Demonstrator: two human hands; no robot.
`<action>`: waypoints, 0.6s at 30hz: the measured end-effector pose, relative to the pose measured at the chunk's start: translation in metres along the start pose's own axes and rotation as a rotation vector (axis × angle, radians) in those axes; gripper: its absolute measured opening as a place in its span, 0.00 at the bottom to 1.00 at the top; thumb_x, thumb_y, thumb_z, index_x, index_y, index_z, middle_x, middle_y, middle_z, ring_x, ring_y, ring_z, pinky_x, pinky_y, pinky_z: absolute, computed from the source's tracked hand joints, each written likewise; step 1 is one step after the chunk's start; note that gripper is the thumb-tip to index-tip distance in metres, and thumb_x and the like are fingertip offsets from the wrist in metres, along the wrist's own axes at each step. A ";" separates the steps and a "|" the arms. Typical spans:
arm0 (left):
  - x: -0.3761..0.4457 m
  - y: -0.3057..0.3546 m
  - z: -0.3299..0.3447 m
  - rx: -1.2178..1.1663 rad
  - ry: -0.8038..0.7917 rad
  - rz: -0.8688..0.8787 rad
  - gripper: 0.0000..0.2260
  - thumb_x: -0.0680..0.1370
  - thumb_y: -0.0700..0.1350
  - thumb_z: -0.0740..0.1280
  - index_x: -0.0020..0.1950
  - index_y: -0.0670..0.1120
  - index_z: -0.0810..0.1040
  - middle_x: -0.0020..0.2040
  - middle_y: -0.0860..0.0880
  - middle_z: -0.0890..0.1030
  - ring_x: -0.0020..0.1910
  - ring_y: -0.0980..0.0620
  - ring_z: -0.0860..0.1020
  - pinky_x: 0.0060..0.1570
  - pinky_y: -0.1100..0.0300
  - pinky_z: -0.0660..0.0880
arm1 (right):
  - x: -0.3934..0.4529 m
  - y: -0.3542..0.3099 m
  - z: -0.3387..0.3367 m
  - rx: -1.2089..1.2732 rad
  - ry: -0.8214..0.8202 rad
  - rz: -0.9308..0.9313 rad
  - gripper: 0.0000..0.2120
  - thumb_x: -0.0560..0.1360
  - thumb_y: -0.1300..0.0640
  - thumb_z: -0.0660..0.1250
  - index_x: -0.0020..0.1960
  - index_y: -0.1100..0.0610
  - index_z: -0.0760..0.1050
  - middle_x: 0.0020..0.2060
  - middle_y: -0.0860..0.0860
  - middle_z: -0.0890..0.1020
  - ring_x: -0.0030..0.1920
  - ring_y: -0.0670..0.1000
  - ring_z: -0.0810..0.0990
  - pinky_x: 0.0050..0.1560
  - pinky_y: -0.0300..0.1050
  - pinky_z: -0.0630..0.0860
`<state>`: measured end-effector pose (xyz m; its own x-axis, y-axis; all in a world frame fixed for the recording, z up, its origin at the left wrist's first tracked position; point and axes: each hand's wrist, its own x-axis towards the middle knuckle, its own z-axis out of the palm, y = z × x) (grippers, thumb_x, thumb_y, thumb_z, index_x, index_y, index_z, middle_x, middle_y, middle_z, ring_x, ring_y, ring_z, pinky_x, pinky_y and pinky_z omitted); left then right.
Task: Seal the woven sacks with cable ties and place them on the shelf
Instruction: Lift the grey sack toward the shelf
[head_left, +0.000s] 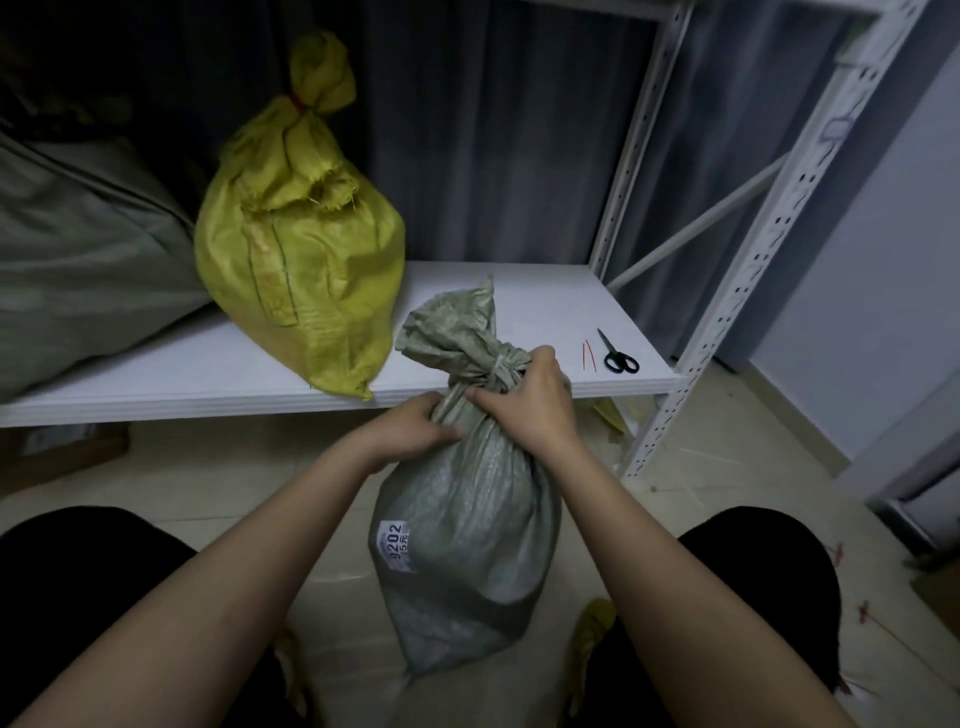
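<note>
A grey-green woven sack (467, 545) with a white label stands on the floor between my knees, its neck bunched and bound. My left hand (415, 423) grips the sack just below the neck on the left. My right hand (530, 397) is closed around the neck from the right. A yellow woven sack (296, 249), tied with a red cable tie (298, 101), leans on the white shelf board (519, 312). Two red cable ties (588, 355) lie on the shelf at the right.
Black scissors (618, 356) lie beside the loose ties. A large grey-green bag (67, 270) fills the shelf's left part. The shelf's perforated white upright (748, 270) stands at the right. A cardboard box (62, 447) sits under the shelf.
</note>
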<state>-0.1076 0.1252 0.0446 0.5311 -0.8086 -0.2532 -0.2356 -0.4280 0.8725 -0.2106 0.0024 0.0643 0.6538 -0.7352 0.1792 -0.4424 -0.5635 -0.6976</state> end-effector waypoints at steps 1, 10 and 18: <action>-0.002 0.003 -0.003 0.005 -0.010 0.015 0.17 0.77 0.44 0.67 0.65 0.45 0.72 0.59 0.46 0.78 0.56 0.48 0.77 0.56 0.56 0.74 | 0.002 -0.004 -0.004 0.009 0.013 -0.018 0.33 0.66 0.45 0.76 0.59 0.60 0.64 0.58 0.57 0.73 0.58 0.58 0.74 0.48 0.46 0.71; 0.036 0.021 -0.027 0.368 0.411 0.128 0.10 0.73 0.49 0.71 0.49 0.46 0.76 0.46 0.45 0.80 0.48 0.43 0.78 0.43 0.53 0.72 | 0.068 -0.031 -0.014 -0.007 0.099 -0.194 0.33 0.64 0.43 0.76 0.57 0.59 0.63 0.57 0.55 0.71 0.57 0.57 0.74 0.49 0.51 0.73; 0.144 0.062 -0.083 0.381 0.651 0.183 0.17 0.73 0.52 0.70 0.58 0.46 0.74 0.52 0.46 0.81 0.51 0.43 0.79 0.43 0.53 0.74 | 0.210 -0.051 0.000 0.031 0.165 -0.205 0.37 0.62 0.39 0.76 0.59 0.56 0.62 0.59 0.53 0.71 0.59 0.57 0.74 0.55 0.55 0.73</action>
<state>0.0219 0.0154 0.0965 0.8001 -0.5302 0.2805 -0.5668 -0.5150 0.6431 -0.0504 -0.1231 0.1372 0.6175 -0.6596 0.4284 -0.2901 -0.6973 -0.6554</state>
